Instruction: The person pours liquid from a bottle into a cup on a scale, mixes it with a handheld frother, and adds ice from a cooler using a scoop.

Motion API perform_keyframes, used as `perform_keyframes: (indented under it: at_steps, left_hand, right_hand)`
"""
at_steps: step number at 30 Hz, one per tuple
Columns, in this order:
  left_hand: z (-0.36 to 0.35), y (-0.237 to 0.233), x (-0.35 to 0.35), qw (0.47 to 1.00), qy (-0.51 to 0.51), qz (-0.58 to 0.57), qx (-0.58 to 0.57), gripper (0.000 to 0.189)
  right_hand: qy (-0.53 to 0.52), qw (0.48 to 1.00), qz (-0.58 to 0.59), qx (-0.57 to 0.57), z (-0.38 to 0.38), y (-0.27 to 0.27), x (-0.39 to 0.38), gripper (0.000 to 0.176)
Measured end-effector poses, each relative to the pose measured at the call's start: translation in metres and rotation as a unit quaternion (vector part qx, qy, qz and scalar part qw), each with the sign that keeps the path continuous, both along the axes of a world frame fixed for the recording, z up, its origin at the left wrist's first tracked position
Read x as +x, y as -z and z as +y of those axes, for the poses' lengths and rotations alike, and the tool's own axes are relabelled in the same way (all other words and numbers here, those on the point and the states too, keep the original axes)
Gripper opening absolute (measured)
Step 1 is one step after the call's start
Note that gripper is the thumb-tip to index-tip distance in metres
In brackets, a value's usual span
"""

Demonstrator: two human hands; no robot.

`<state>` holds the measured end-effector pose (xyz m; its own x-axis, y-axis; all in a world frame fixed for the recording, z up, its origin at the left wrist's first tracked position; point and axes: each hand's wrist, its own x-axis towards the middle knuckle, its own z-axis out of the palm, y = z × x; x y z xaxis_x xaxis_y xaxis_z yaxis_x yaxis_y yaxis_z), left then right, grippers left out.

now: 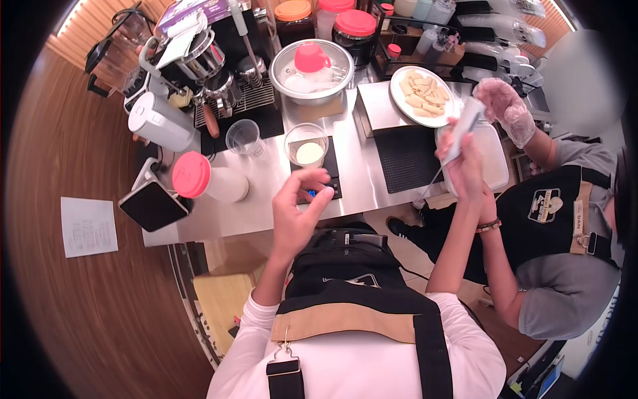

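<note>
The right hand (465, 165) clasps a white handheld device (469, 118), fingers closed round its body; a thin rod (436, 175) slants below toward the near edge of the bench (361, 181). The left hand (297, 214) holds nothing, its fingers released and loosely curved at the near side of a black scale (335, 187); contact cannot be told. On the scale stands a clear cup (310, 153) with pale contents. A low left hand could skew the reading; a wide right-hand swing could strike the co-worker's gloved hand (507, 108).
</note>
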<state>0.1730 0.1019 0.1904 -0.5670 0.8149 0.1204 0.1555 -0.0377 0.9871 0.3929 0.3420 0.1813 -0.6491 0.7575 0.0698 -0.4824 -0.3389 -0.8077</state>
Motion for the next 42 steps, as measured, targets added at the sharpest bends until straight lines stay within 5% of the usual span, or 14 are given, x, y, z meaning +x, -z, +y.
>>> perform_keyframes:
  at_steps: [5,7,8,11,14,17,21,23,29,35,42]
  left_hand:
    - [0.0,-0.016,-0.004,0.998,0.0,-0.01,0.067,0.033]
    - [-0.006,-0.014,-0.012,0.992,0.038,-0.07,0.1,0.037]
    - [-0.01,-0.01,-0.023,0.996,0.029,0.03,0.076,0.04]
    - [-0.002,-0.026,-0.036,0.986,-0.017,0.072,0.151,0.032]
    - [0.012,-0.044,-0.05,0.967,-0.072,0.187,0.158,0.032]
    - [0.022,-0.043,-0.064,0.957,-0.094,0.258,0.098,0.032]
    - [0.053,0.013,-0.073,0.968,-0.059,0.242,0.026,0.036]
    - [0.063,0.042,-0.075,0.965,-0.056,0.254,-0.029,0.039]
    - [0.046,0.069,-0.07,0.969,-0.096,0.225,-0.039,0.037]
    - [-0.032,0.069,-0.064,0.973,-0.125,0.19,-0.044,0.049]
    - [-0.119,0.085,-0.115,0.957,-0.034,0.266,-0.114,0.043]
  right_hand:
    - [-0.232,0.928,-0.232,0.175,-0.095,-0.022,-0.077,0.055]
    - [-0.317,0.912,-0.179,0.188,-0.12,-0.03,-0.109,0.052]
    - [-0.313,0.918,-0.17,0.173,-0.126,-0.036,-0.122,0.047]
    - [-0.299,0.917,-0.106,0.241,-0.111,-0.022,-0.154,0.059]
    - [-0.158,0.891,-0.1,0.413,-0.086,-0.034,-0.161,0.067]
    - [-0.06,0.915,-0.163,0.364,-0.048,0.014,-0.139,0.105]
    - [-0.072,0.879,-0.253,0.397,-0.058,0.128,-0.163,0.141]
    - [-0.07,0.919,-0.21,0.327,-0.075,0.138,-0.185,0.129]
    - [-0.004,0.898,-0.165,0.408,-0.097,0.143,-0.21,0.086]
    - [-0.073,0.893,-0.173,0.409,-0.152,0.145,-0.211,0.084]
    - [-0.05,0.908,-0.192,0.37,-0.235,0.173,-0.247,0.088]
